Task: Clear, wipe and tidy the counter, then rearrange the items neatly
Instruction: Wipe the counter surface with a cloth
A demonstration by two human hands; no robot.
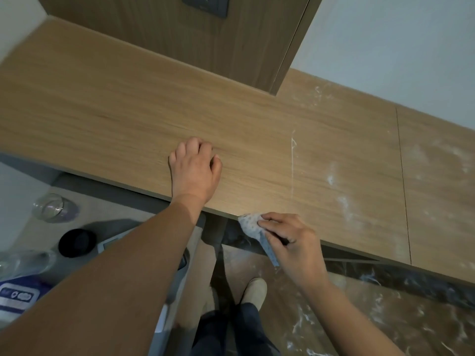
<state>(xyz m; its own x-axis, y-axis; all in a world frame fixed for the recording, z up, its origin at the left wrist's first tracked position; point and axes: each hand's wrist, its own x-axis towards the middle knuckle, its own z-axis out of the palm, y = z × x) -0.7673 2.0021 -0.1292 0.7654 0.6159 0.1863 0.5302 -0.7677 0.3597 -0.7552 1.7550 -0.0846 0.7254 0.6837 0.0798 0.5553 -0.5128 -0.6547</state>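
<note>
A light wooden counter (108,104) runs across the view. White dusty smears (334,176) cover its right part. My left hand (196,170) rests on the counter near its front edge, fingers loosely curled and holding nothing. My right hand (290,240) pinches a folded blue-grey dotted cloth (253,227) at the counter's front edge, just left of the smears. The cloth hangs partly over the edge.
A dark wooden panel with a grey wall socket (205,3) stands behind the counter. Lower left, on a lower surface, stand a clear glass (51,208), a black round lid (77,242) and a blue-labelled pack (18,294). Below lies a marbled brown floor (385,317).
</note>
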